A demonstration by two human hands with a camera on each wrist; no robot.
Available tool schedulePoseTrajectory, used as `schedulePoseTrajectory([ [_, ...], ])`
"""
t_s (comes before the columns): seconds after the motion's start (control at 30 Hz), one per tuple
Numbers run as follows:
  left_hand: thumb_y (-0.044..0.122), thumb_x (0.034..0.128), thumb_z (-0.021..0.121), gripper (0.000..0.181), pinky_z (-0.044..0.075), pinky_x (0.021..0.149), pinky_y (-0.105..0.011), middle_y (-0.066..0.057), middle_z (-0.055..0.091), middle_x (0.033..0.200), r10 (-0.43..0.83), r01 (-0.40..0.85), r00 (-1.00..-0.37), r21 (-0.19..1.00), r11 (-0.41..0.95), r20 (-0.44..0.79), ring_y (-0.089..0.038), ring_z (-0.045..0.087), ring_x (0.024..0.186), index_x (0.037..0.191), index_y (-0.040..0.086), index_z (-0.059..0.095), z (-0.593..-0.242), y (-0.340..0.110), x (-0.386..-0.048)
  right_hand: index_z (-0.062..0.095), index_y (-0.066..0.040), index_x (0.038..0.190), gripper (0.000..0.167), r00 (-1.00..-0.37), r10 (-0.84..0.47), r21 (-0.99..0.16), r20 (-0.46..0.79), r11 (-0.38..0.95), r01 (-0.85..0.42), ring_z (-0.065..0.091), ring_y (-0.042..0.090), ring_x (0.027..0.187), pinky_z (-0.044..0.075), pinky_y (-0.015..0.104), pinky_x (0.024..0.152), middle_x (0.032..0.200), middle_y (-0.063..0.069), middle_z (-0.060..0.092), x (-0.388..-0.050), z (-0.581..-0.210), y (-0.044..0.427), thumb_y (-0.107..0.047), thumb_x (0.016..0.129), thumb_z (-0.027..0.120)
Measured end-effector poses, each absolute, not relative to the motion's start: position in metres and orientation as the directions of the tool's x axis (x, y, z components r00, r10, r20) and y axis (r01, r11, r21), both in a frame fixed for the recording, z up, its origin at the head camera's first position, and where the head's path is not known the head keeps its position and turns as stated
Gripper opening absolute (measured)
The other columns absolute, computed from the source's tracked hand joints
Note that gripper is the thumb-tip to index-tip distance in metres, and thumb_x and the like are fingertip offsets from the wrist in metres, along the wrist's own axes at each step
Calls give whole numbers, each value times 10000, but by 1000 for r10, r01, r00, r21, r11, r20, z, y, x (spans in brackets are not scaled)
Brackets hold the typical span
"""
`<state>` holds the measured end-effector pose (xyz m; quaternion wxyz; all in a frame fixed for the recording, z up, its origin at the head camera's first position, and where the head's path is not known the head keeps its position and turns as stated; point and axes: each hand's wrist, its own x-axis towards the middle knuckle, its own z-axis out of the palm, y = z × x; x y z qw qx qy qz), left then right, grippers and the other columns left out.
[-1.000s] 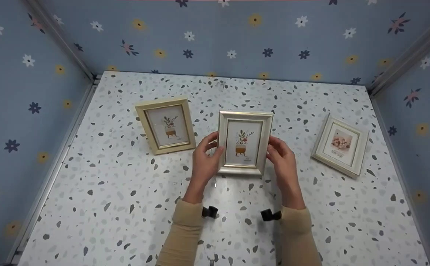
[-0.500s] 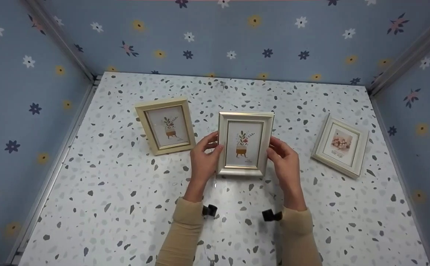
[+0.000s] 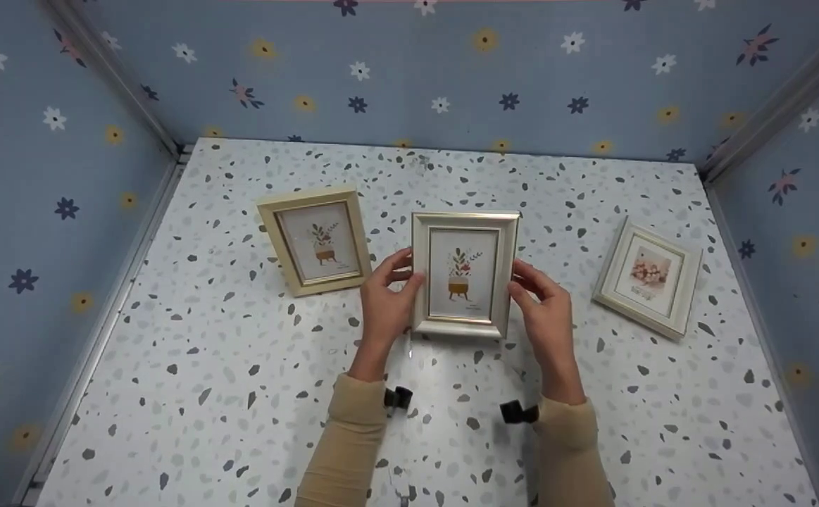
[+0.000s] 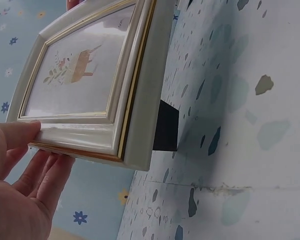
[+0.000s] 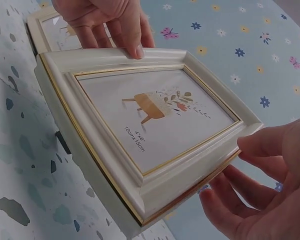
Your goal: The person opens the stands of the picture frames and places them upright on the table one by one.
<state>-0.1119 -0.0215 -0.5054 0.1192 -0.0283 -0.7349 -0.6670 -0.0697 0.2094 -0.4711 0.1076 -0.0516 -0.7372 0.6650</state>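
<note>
A white picture frame (image 3: 463, 327) with gold trim and a potted-plant print is held between both hands at the middle of the table. My left hand (image 3: 386, 299) pinches its left side, thumb in front and fingers behind. On the opposite side my right hand (image 3: 544, 306) grips the edge the same way. In the left wrist view a dark stand leg (image 4: 167, 126) juts out behind the frame, its tip at or near the tabletop. A cream picture frame (image 3: 300, 282) with a similar print stands leaning back, just left of my left hand.
Another white frame (image 3: 691, 296) with a pink flower print lies turned at an angle on the right. The speckled tabletop (image 3: 240, 422) is bounded by blue floral walls (image 3: 416, 77) at the back and both sides.
The held picture frame has shifted very slightly to the left, staying in both hands. The two other frames have not moved.
</note>
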Motion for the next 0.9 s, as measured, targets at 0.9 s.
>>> schedulePoseTrajectory([
  [0.9,-8,909,702,394,538,856,-460,-130,689,1136,-113,191,-975,982,8,191,-250,670,954,1293,40,632,-507,-27,-117,618,81,1284,329,-988,132,-995,83,-46,-90,652,252,1067,525,353,930,1173,207,676,-70,-473,222,-82,1000,602],
])
